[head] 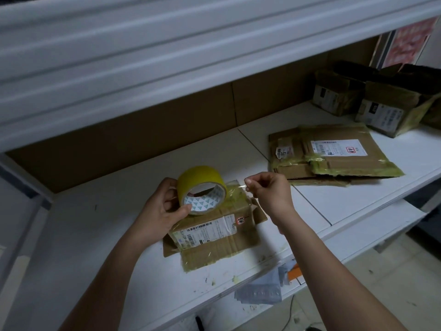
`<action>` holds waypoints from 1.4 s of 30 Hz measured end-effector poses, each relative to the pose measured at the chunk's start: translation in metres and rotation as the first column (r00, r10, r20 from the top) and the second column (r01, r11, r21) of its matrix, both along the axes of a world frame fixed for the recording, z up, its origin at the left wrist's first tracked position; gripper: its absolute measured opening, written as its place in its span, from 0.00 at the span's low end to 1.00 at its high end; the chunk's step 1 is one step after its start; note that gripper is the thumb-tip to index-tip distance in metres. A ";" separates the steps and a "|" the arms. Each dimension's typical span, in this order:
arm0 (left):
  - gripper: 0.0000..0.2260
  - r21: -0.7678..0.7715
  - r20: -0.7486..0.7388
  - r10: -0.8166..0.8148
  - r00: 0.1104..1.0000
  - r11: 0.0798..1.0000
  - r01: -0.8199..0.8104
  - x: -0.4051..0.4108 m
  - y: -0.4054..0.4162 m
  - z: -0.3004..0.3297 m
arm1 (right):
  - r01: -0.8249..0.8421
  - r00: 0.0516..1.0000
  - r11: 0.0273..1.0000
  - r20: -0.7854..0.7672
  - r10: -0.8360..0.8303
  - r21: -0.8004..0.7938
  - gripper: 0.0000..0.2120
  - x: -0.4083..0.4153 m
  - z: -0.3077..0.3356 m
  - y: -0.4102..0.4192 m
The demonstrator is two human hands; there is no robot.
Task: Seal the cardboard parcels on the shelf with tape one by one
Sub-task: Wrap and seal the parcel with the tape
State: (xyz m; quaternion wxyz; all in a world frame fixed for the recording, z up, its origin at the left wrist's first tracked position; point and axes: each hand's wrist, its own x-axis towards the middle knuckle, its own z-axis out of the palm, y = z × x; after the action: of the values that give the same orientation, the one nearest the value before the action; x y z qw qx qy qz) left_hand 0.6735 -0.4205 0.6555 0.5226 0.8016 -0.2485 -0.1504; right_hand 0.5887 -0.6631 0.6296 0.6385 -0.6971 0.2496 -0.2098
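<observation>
Up close, our notes:
Left hand: we grip the yellow tape roll, thumb on the printed core, fingers curled round the outer side.
Right hand: we pinch the free end of the tape strip between thumb and fingertips; the clear strip runs taut back to the roll.
Parcel: lies flat on the white shelf directly under the roll, label facing up, flaps spread beside it.
Flat parcel: to the right on the same shelf, well apart, yellowish tape on it.
Boxes: far right at the back, flaps standing open.
</observation>
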 end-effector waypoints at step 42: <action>0.24 0.117 0.042 0.042 0.998 0.992 -0.047 -0.006 -0.003 -0.004 | -0.445 0.895 0.728 -0.272 0.352 -0.522 0.51 -0.026 -0.014 0.026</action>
State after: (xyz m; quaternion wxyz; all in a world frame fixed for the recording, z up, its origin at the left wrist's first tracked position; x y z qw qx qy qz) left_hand 0.6675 -0.4237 0.6519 0.4725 0.8392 -0.2317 -0.1371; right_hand 0.5630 -0.6372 0.6159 0.4083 -0.9070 0.0677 -0.0777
